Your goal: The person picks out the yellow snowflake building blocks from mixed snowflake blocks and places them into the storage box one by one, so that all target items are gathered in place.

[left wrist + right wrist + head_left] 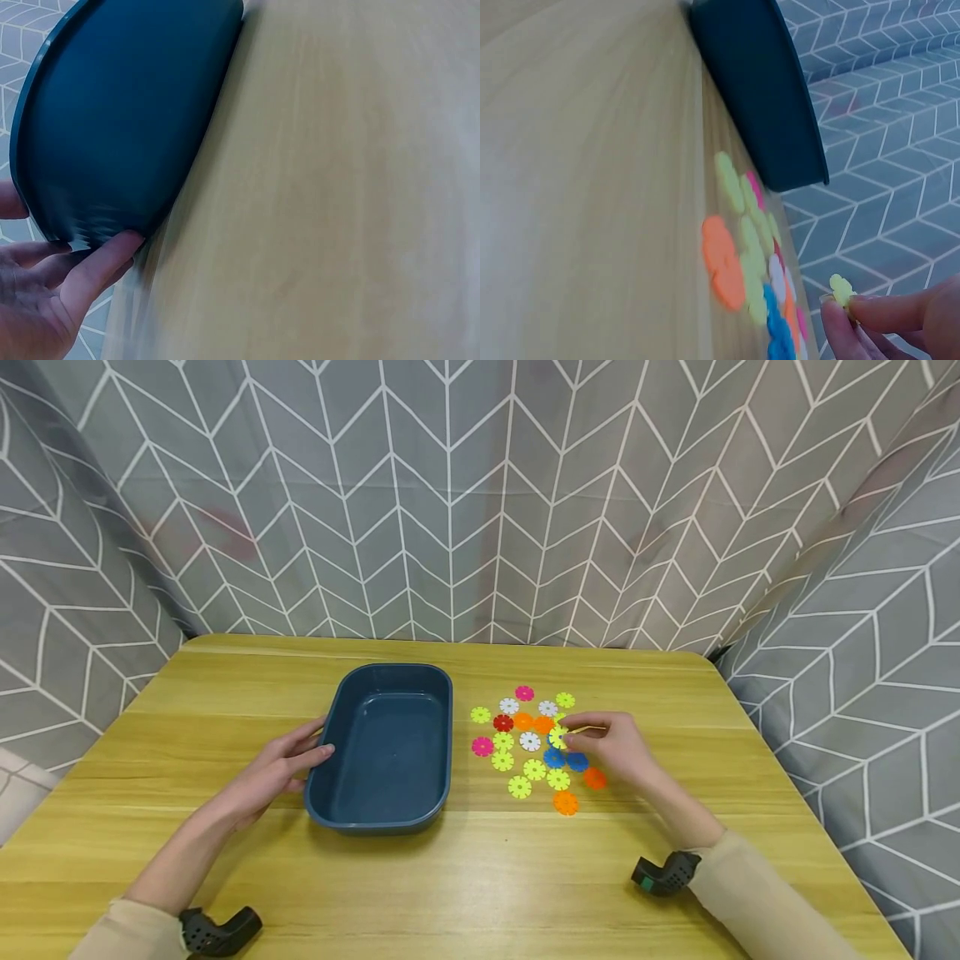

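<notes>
Gray curtain (450,510) w/ white chevron lines, hanging behind the bin & to both sides of it; wood-grain table (375,893) under the bin; dark-blue plastic bin (382,760), rectangular w/ rounded corners, upright on the table, open side up; a person's L hand (266,772) at the bin's left side, thumb over the rim, fingers agst. the outer wall, seemingly a light, steadying hold; R hand (618,743) well right of the bin, thumb & fingertips brought together in a pinch on one yellow-green notched disc (557,737), raised just above the table; black wrist cameras (667,872), one per arm, nearer the viewer than the bin; approx. 20 loose snowflake discs (520,787) scattered right of the bin, in yellow-green, orange, white, blue, pink & red, some touching or overlapping; progress, as judged from this view: early on; one disc is picked up, the rest are left lying on the table, & none can be seen inside the bin; exact count n/a, as the R hand may hide a few.
</notes>
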`<state>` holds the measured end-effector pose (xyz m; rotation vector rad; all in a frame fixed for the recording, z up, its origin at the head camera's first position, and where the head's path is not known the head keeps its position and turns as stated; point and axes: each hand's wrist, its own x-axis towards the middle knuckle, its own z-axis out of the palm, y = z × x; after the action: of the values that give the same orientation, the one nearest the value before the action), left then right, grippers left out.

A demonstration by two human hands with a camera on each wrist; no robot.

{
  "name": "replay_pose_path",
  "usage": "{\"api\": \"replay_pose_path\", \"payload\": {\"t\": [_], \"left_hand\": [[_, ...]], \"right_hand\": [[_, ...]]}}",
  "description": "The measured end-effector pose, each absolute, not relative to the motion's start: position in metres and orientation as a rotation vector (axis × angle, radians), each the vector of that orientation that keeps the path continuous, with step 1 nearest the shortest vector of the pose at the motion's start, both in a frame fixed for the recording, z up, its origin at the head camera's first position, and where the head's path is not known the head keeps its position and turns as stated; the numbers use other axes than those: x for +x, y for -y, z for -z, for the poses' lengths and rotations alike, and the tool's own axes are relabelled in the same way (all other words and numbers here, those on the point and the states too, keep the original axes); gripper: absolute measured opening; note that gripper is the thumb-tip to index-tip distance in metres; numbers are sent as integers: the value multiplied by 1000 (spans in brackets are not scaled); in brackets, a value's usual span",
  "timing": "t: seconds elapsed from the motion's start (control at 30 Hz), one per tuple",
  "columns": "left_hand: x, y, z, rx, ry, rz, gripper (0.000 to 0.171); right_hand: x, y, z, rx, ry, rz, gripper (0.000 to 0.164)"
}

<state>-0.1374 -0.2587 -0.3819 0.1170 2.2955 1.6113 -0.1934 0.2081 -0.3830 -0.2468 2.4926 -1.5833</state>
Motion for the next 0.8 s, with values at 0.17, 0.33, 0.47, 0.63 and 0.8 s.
{"api": "replay_pose_path", "payload": {"t": [0.17,0.33,0.47,0.63,0.8], "left_hand": [[-137,258,381,110,-2308,-1593,75],[-138,259,381,131,-2304,-1613,75],[-138,259,381,137,-2318,-1605,74],[-137,259,381,142,-2328,-1593,75],[-138,259,381,145,-2325,-1595,75]], "right_hand": [[-196,-194,379,-269,-2427,1622,34],[-198,-174,373,-328,-2380,1655,34],[-198,-154,367,-369,-2354,1652,33],[-200,-131,360,-393,-2309,1665,32],[-205,-113,356,-405,-2291,1681,30]]}}
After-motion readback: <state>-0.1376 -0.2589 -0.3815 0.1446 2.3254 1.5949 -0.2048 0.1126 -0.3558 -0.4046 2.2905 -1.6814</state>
